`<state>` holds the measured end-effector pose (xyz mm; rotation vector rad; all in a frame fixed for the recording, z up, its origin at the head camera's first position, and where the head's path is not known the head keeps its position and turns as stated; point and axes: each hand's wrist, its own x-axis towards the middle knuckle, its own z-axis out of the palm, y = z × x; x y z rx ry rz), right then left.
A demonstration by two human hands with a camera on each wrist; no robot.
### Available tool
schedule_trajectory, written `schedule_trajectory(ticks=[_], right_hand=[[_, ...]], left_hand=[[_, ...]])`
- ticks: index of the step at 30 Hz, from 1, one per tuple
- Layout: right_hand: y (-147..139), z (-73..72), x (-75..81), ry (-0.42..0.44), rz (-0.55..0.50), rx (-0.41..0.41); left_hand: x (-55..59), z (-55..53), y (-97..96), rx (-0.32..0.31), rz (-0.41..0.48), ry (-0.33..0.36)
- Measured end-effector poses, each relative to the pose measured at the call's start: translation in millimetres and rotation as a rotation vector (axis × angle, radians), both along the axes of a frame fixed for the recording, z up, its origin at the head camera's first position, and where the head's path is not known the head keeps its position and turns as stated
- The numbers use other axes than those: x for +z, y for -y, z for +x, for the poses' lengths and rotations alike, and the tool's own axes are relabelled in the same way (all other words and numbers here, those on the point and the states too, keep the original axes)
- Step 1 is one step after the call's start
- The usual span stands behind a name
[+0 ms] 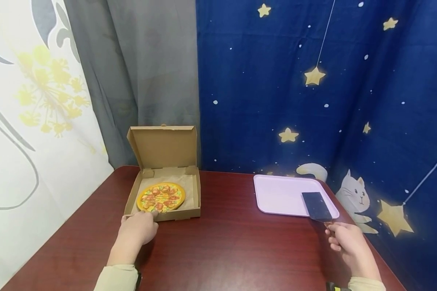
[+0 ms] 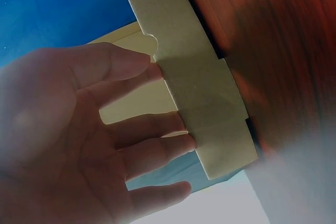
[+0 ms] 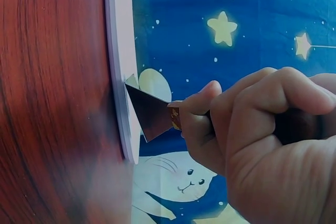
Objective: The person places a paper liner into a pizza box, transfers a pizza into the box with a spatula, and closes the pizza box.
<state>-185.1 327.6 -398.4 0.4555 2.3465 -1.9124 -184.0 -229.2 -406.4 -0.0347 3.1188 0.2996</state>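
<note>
My left hand point(image 1: 139, 227) is at the front wall of an open cardboard pizza box point(image 1: 194, 212), its straightened fingers touching the wall's top edge. In the left wrist view, the fingertips point(image 2: 181, 121) meet that edge and the thumb lies close above them. Inside the box, a round toy pizza point(image 1: 161, 197) with a yellow crust rests on brown paper. My right hand point(image 1: 347, 239) grips the handle of a spatula point(image 1: 317, 206) with a broad, dark, flat blade. That blade reaches over the front right rim of a pale pink tray point(image 1: 282, 196).
Box and tray stand apart on a dark red wooden table point(image 1: 225, 234), the tray near its right edge. The box lid point(image 1: 164, 147) stands raised at the back. Close behind the table hang grey point(image 1: 167, 64) and blue star-patterned curtains point(image 1: 255, 81).
</note>
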Motion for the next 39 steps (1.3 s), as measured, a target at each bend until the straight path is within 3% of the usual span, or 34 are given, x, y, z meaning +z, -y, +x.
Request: schedule_trajectory(ticks=[11, 22, 29, 39], right_hand=[[-8.0, -13.8, 1.5, 0.031, 0.017, -0.006], [-15.0, -23.2, 4.7, 0.043, 0.075, 0.058], [-20.3, -30.7, 6.8, 0.041, 0.136, 0.100], [-21.3, -38.2, 5.3, 0.016, 0.267, 0.091]], left_hand=[[0.7, 0.5, -1.7, 0.000, 0.004, -0.005], [1.1, 1.0, -2.8, -0.006, -0.003, -0.015], [0.3, 0.2, -2.5, -0.003, -0.005, -0.019], [-2.7, 1.5, -1.3, 0.006, -0.003, -0.010]])
